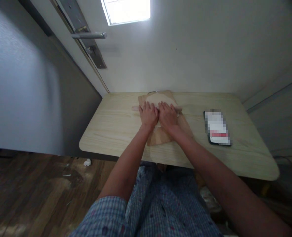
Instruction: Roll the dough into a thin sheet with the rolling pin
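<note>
A thin wooden rolling pin (135, 108) lies crosswise over a pale, flattened sheet of dough (158, 97). Under the dough is a wooden cutting board (158, 137), set at a slant on the light wooden table (111, 125). My left hand (148, 114) rests over the left part of the pin, fingers laid across it. Close beside it, my right hand (167, 115) covers the right part in the same way. Both ends of the pin stick out past my hands. Its middle and part of the dough are hidden beneath them.
To the right on the table lies a phone (216, 128), its screen blurred out. Behind the table stands a white door (197, 49) with a metal handle (89, 35). A white scrap (87, 162) lies on the wooden floor at left.
</note>
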{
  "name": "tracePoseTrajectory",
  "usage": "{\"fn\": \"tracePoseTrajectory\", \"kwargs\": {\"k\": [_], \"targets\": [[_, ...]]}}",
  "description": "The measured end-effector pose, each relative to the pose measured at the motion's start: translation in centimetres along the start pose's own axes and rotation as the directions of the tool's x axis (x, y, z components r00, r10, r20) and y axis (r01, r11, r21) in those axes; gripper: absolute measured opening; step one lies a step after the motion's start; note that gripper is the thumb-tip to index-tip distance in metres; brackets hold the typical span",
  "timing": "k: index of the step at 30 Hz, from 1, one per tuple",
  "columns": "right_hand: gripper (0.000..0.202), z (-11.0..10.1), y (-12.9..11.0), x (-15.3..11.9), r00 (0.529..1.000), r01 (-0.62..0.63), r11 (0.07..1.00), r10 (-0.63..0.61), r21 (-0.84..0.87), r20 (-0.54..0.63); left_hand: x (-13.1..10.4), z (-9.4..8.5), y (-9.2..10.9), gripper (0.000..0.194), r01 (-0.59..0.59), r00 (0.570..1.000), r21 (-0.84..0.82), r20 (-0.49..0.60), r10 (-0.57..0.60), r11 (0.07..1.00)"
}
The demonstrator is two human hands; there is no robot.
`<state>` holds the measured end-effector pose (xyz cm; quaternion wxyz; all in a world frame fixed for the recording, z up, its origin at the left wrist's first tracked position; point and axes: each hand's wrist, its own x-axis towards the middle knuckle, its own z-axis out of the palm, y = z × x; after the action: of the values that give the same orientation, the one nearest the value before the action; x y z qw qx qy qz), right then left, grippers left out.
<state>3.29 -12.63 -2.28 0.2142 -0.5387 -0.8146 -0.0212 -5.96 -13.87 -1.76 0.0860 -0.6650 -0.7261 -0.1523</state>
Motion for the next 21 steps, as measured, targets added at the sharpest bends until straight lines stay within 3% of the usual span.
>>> {"fn": "tracePoseTrajectory", "kwargs": {"k": [9, 15, 21], "targets": [[0.037, -0.5, -0.2, -0.3, 0.999, 0.038, 0.999, -0.038, -0.036, -0.005, -0.1, 0.2, 0.3, 0.04, -0.031, 0.999, -0.029, -0.041, 0.03, 0.999], [0.039, 0.2, 0.2, 0.8, 1.0, -0.004, 1.0, 0.004, -0.024, 0.018, 1.2, 0.6, 0.0, 0.045, -0.069, 0.997, 0.011, 0.023, 0.069, 0.998], [0.042, 0.2, 0.7, 2.6, 0.998, -0.009, 0.998, 0.012, -0.059, 0.058, 3.2, 1.0, -0.2, 0.048, -0.092, 0.996, 0.018, 0.006, 0.092, 0.996]]}}
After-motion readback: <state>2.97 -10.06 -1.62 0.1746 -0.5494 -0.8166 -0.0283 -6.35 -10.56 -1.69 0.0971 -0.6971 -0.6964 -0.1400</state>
